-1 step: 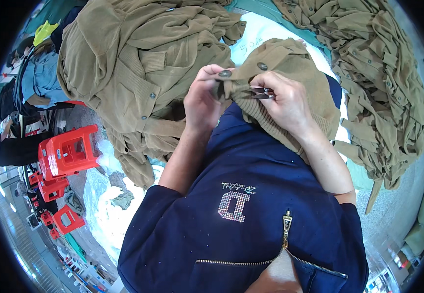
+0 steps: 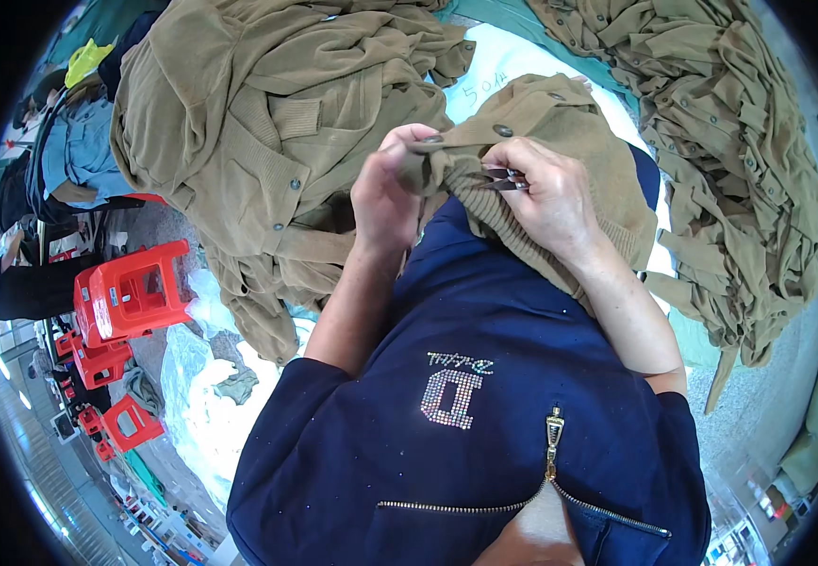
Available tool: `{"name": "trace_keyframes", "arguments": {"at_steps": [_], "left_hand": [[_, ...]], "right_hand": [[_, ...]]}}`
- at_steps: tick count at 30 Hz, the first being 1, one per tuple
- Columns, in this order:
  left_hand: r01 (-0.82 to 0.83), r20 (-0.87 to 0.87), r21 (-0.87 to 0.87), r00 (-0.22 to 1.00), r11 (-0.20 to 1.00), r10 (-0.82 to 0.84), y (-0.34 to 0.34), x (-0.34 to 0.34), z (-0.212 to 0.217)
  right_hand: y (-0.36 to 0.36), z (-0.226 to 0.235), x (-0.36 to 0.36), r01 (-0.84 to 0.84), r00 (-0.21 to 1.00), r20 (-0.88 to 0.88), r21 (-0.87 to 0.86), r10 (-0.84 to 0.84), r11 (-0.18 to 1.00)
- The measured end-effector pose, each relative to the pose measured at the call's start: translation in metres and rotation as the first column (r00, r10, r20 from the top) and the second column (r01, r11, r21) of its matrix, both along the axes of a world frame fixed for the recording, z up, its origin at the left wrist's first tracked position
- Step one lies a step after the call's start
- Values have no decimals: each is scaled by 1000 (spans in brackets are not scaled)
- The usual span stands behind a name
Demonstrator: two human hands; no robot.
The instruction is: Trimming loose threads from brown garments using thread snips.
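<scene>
A brown knit cardigan [image 2: 560, 141] with dark buttons lies across my lap, its ribbed hem raised between both hands. My left hand [image 2: 387, 198] pinches the button band's end near a dark button [image 2: 433, 140]; its fingers are slightly blurred. Small metal thread snips [image 2: 506, 179] sit in my right hand [image 2: 550, 193], their blades pointing left at the ribbing. The right thumb and forefinger also rest against the cardigan. Folds of knit hide some of the fingertips on both sides.
Heaped brown cardigans [image 2: 211, 123] lie to the left, and another pile [image 2: 729, 170] is on the right. A white sheet [image 2: 494, 57] spreads beneath them. Red plastic stools [image 2: 135, 292] stand on the floor at left, beside clear plastic wrapping [image 2: 187, 377].
My left hand has turned the held corner of the cardigan, so its button tilts and the ribbing folds over more. The right hand with the snips stays nearly still.
</scene>
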State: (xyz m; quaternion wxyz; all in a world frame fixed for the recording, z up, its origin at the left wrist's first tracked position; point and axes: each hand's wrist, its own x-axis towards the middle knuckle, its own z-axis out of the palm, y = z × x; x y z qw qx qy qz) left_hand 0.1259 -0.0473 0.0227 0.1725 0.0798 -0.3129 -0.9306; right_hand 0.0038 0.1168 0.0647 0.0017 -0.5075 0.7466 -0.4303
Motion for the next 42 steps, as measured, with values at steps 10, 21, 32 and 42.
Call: {"name": "trace_keyframes", "arguments": {"at_steps": [10, 21, 32, 42], "left_hand": [[107, 272, -899, 897, 425, 348, 13, -5, 43], [-62, -94, -995, 890, -84, 447, -1, -4, 41], [-68, 97, -951, 861, 302, 499, -36, 8, 38], [229, 275, -890, 959, 394, 63, -9, -25, 3]], "right_hand": [[-4, -6, 2, -23, 894, 440, -156, 90, 988], [-14, 21, -22, -112, 698, 662, -274, 272, 955], [-2, 25, 0, -520, 750, 424, -98, 508, 849], [23, 0, -30, -102, 788, 599, -95, 139, 990]]}}
